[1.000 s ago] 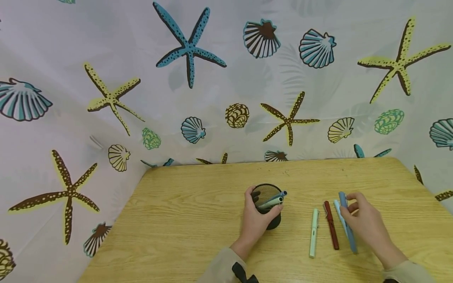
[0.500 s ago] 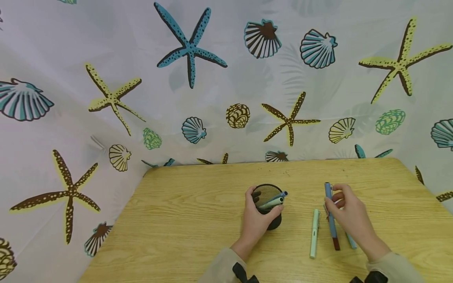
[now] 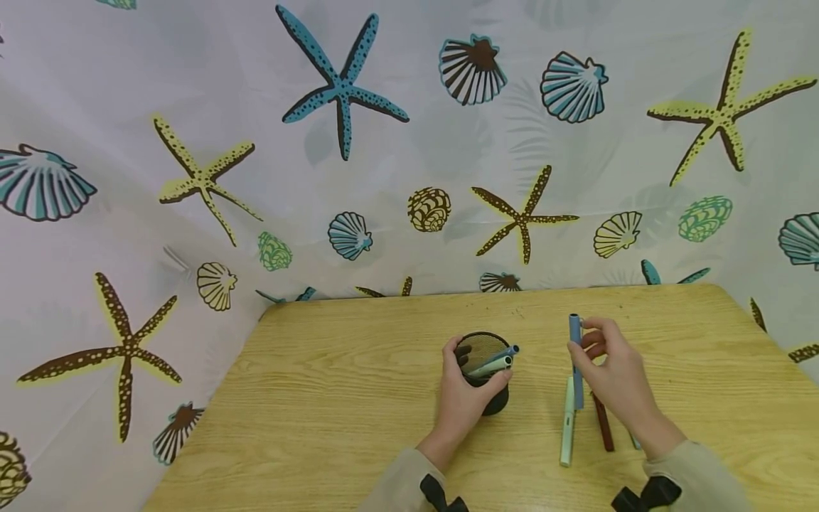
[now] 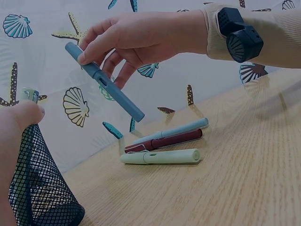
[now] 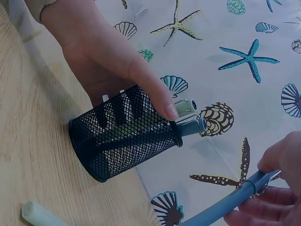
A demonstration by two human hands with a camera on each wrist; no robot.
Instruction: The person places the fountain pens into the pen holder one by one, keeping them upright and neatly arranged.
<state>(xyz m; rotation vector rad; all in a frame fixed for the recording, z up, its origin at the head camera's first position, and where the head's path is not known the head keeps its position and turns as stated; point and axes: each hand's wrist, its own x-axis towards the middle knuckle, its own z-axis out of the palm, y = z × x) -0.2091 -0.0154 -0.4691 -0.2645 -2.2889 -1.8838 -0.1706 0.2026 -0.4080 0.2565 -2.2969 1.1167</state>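
My left hand (image 3: pixel 461 402) is wrapped around a black mesh pen cup (image 5: pixel 127 139), thumb at its rim. Inside the cup lean a light green pen (image 3: pixel 494 366) and a blue pen (image 5: pixel 190 126), their ends sticking out. With thumb and fingers, my right hand (image 3: pixel 617 377) pinches another blue pen (image 4: pixel 113 87) near its capped end. This pen is tilted and raised off the table, to the right of the cup. Below it lie a pale green pen (image 3: pixel 567 434), a dark red pen (image 4: pixel 169 141) and a light blue pen (image 4: pixel 181 127), the last mostly behind my right hand in the head view.
The wooden table (image 3: pixel 333 398) carries the cup and the lying pens. A white cloth (image 3: pixel 409 142) printed with shells and starfish hangs behind the table and along its sides.
My right hand has lifted the blue pen from beside the light blue one and carried it left, past the dark red pen. The left hand and cup have stayed put.
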